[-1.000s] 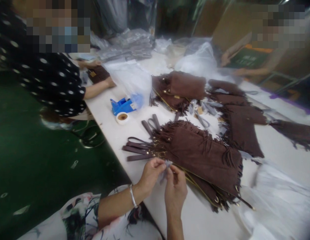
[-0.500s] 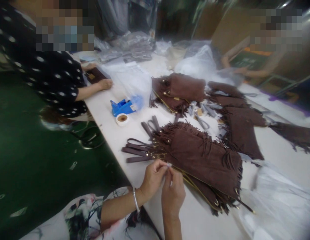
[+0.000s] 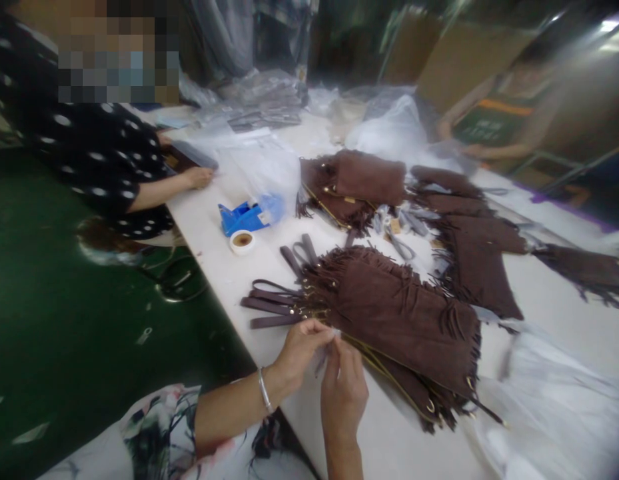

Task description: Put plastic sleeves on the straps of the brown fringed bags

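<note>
My left hand (image 3: 299, 350), with a silver bangle at its wrist, comes in from the left. Its thumb and forefinger pinch a small pale piece (image 3: 336, 332), too small and blurred to name. From below, my right hand (image 3: 345, 380) pinches the same piece, fingertips almost touching those of the left. A bit of greyish material (image 3: 321, 362) shows between the two palms. Just beyond my hands lies a stack of dark brown fringed suede bags (image 3: 404, 320), with gold zips and rings. Their wrist straps (image 3: 269, 301) stick out toward the left.
A blue tape dispenser (image 3: 242, 217) and a tape roll (image 3: 242, 242) lie near the table's left edge. More brown bags (image 3: 372, 177) cover the far side. Clear plastic bags (image 3: 564, 393) lie at right. A co-worker in polka dots (image 3: 89, 147) handles a bag; another person (image 3: 494, 120) stands across.
My view has shifted slightly. Both hands keep their pinch at nearly the same spot, and greyish material now shows between them. The co-worker's hand at left has moved a little.
</note>
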Tool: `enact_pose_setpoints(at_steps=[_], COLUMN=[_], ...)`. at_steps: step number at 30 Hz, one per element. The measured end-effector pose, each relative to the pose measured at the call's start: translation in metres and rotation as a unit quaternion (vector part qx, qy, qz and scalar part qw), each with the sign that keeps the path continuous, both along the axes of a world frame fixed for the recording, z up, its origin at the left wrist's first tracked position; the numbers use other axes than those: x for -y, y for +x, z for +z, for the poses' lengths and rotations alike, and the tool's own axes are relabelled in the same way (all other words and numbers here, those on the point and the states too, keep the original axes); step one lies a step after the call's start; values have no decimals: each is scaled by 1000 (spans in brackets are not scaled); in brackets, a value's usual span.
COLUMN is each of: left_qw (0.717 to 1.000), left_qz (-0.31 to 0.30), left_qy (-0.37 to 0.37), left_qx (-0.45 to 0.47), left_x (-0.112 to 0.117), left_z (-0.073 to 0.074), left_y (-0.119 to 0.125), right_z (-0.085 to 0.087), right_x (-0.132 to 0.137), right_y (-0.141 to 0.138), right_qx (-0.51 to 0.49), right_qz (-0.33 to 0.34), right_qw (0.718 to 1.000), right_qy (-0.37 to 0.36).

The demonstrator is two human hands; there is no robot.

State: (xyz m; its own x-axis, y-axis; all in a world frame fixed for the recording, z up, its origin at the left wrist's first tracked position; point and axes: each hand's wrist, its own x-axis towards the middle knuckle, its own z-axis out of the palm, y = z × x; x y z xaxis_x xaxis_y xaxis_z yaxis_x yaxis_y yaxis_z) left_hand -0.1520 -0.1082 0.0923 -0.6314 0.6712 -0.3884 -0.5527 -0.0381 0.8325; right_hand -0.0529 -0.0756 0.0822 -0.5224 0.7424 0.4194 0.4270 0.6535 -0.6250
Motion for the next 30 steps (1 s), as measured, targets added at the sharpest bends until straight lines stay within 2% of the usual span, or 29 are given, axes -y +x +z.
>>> enact_pose_setpoints(at_steps=[6,9,12,17,21,24,30], left_qw=[987,979,982,997,1000,1000,995], left_qz=[-44,-54,-50,-15,-1,-9,-30], left_qy=[27,38,36,-5,7,10,20], left_qx=[153,193,179,74,4,11,94], left_x=[-1,-3,-3,0,2,4,5], left_z=[1,-3,-6,-4,1,1,-5], left_y=[-7,-11,-10,-1,3,2,-1], right_z=[-6,-8,-7,-4,-7,-11,-15], right_x=[-7,-10,-9,-4,-3,-4,-4], right_y=[6,8,7,2,2,4,6], right_qx=[-47,-51,-53,-51,-52,-48,-47], right_qz=[11,13,11,3,1,-1,2], right_qw=[999,998,998,998,998,998,999], right_qy=[-25,-34,-37,-37,-30,-27,-13])
